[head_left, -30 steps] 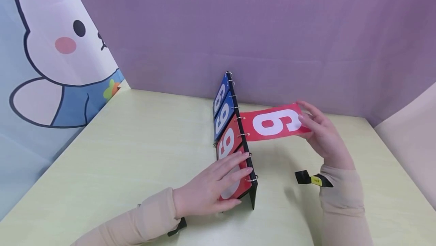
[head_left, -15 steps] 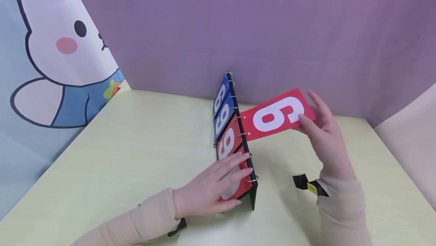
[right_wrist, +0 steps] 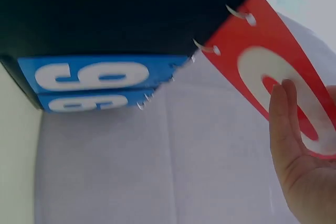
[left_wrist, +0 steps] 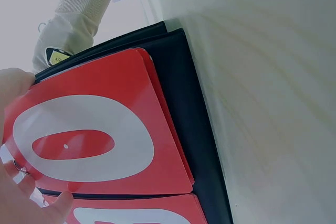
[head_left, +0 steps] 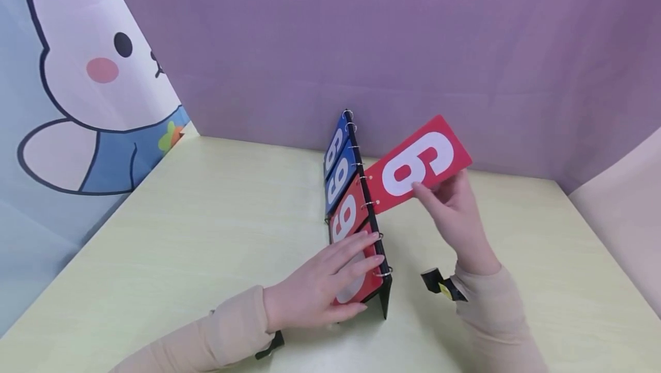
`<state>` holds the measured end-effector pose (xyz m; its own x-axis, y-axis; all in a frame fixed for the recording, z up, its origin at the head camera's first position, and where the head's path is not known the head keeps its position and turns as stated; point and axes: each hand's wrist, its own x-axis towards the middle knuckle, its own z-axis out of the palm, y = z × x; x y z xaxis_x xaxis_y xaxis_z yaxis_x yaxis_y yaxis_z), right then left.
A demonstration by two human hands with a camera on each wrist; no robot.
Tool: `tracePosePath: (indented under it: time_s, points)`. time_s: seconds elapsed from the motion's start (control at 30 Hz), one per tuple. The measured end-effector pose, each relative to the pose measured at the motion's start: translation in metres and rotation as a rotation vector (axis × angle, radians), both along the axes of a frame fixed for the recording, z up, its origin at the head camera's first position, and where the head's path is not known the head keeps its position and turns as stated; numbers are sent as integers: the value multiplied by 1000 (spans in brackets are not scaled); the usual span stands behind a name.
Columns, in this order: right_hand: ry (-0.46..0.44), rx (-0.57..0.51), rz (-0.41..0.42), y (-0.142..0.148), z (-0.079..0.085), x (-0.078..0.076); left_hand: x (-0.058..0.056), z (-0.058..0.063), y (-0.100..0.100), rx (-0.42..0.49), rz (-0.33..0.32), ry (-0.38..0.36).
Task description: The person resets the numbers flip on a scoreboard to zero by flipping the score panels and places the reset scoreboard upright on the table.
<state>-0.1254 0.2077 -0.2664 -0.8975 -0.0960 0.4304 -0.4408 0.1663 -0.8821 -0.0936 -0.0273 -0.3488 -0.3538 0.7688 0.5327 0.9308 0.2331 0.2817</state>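
Note:
A black tabletop flip scoreboard point(head_left: 385, 295) stands on the table, with blue number cards point(head_left: 338, 179) at its far end and red ones at the near end, all on metal rings. My left hand point(head_left: 315, 292) rests on the nearest red card point(left_wrist: 131, 72), fingers spread towards the ring edge; a white 0 shows there in the left wrist view. To the right, my right hand point(head_left: 459, 224) pinches a raised red card point(head_left: 377, 183) marked 6, thumb in front and fingers behind. The right wrist view shows a 0 on that card's back point(right_wrist: 231, 45).
A pale yellow table point(head_left: 232, 206) lies under the scoreboard. Behind it hangs a purple cloth point(head_left: 258, 46). A blue cloth with a cartoon rabbit point(head_left: 77, 97) covers the left side, and a pale wall point(head_left: 625, 206) stands at the right.
My right hand has shifted left along the raised red card's lower edge, and the card's free end has tilted upward. My left hand has stayed in place.

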Motion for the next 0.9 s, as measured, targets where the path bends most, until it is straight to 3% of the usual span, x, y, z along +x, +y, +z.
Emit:
tracePosePath:
  time_s: [0.2, 0.37, 0.47, 0.63, 0.77, 0.9]
  points:
    - [-71, 222, 11, -13, -9, 1, -1, -3, 1, 5, 0, 14]
    - [-31, 369, 28, -18, -17, -1, -1, -4, 2, 13, -3, 23]
    - [64, 415, 51, -20, -20, -6, -2, -4, 3, 35, -8, 58]
    - [343, 497, 64, -26, -23, -15, -4, -4, 3, 66, -7, 131]
    - [530, 557, 36, -29, -25, -21, -4, -5, 3, 64, -4, 133]
    - [639, 599, 15, -30, -24, -24, -4, -5, 3, 51, 1, 119]
